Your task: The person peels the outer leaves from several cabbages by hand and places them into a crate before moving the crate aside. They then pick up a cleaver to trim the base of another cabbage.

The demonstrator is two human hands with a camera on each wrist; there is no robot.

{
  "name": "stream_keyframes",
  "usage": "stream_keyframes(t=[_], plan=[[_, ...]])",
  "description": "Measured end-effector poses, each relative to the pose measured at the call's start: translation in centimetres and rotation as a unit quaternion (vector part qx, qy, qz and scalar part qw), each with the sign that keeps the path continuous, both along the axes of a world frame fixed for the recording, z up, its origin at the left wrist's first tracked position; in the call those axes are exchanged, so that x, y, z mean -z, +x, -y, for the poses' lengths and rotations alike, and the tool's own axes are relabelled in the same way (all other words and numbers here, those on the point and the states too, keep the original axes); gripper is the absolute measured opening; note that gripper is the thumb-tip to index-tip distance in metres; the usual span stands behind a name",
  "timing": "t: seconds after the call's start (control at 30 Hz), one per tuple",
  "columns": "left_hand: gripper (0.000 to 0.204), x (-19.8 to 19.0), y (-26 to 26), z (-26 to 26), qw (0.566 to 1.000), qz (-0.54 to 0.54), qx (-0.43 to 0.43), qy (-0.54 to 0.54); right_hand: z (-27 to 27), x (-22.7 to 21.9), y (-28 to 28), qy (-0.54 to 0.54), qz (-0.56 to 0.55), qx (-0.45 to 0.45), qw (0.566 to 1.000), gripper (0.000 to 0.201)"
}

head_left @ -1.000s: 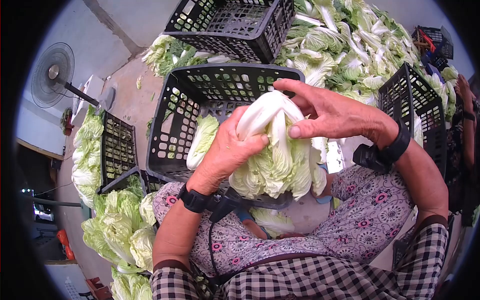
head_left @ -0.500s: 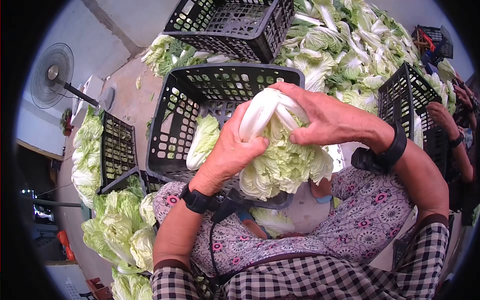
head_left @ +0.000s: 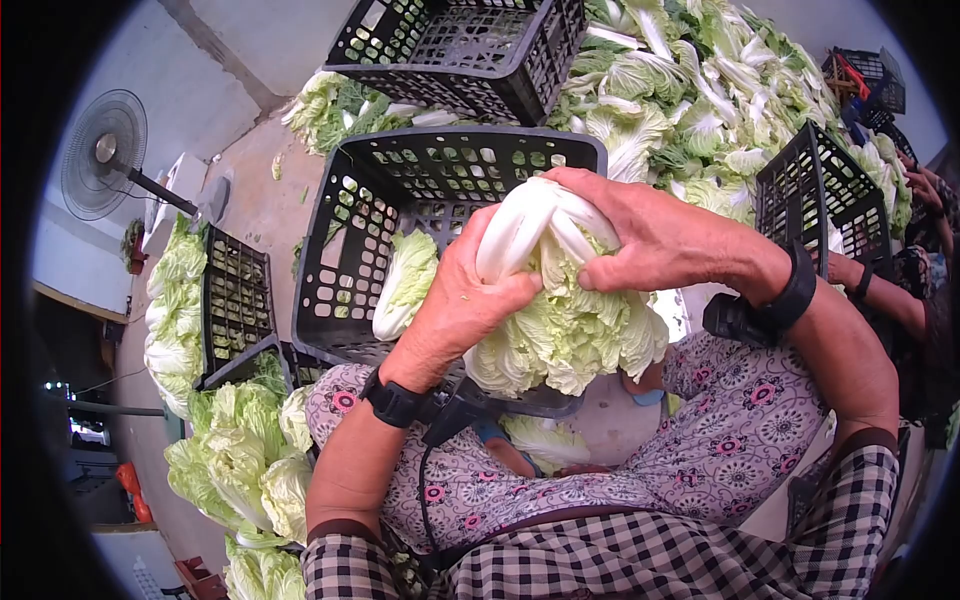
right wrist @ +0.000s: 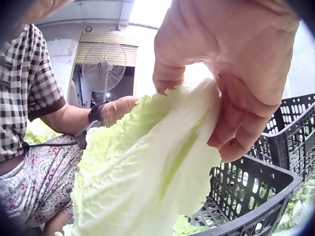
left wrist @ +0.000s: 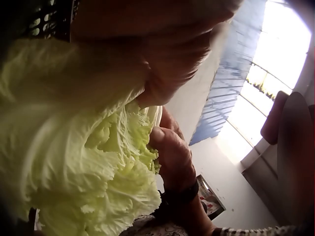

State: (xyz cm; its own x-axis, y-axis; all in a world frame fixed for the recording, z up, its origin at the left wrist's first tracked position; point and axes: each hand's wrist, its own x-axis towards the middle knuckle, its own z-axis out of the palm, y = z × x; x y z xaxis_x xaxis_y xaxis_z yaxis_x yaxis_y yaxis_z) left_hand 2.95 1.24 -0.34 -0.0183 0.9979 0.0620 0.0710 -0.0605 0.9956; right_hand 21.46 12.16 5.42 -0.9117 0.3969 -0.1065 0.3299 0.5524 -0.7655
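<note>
A napa cabbage (head_left: 575, 335) hangs between both hands, its white stem end up and its pale green frilly leaves fanned downward. The left hand (head_left: 465, 295) grips its left side, thumb across the white stalks. On the other side the right hand (head_left: 670, 235) holds it, with fingers over the stem end and thumb on the front leaves. In the right wrist view, the right hand (right wrist: 231, 59) is curled round the white base of the cabbage (right wrist: 142, 172). The left wrist view has the leaves (left wrist: 69, 147) up close, with the left hand (left wrist: 147, 39) dark above them.
A black crate (head_left: 320, 270) stands before the knees, another cabbage (head_left: 405, 285) in it. Behind is a second crate (head_left: 440, 72) beside a large leaf heap (head_left: 690, 90). More cabbages (head_left: 235, 450) lie at the left, near a fan (head_left: 105, 150). Another person's arm (head_left: 885, 295) shows at right.
The right hand's fingers have closed over the stem end, and the cabbage has turned so its leaves spread further right. At the right edge, the other person's arm has moved.
</note>
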Motion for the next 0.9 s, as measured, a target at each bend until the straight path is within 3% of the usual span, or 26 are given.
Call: stream_keyframes(t=[0.23,0.33,0.43,0.9], plan=[[0.057,-0.46,-0.02,0.12,0.998,0.058,0.001,-0.018,-0.01,-0.20,-0.15,-0.032,-0.046,-0.013,0.998,0.078],[0.057,-0.37,-0.27,0.08,0.997,0.069,0.008,-0.015,-0.02,0.39,-0.21,0.022,-0.091,-0.011,0.996,0.061],[0.057,-0.58,-0.32,0.15,0.998,0.064,0.012,-0.019,-0.07,0.05,-0.21,-0.008,-0.045,-0.003,0.999,0.077],[0.056,-0.55,-0.41,0.21,0.999,0.034,0.014,-0.009,0.02,-0.26,-0.08,-0.029,-0.040,-0.021,0.999,0.078]])
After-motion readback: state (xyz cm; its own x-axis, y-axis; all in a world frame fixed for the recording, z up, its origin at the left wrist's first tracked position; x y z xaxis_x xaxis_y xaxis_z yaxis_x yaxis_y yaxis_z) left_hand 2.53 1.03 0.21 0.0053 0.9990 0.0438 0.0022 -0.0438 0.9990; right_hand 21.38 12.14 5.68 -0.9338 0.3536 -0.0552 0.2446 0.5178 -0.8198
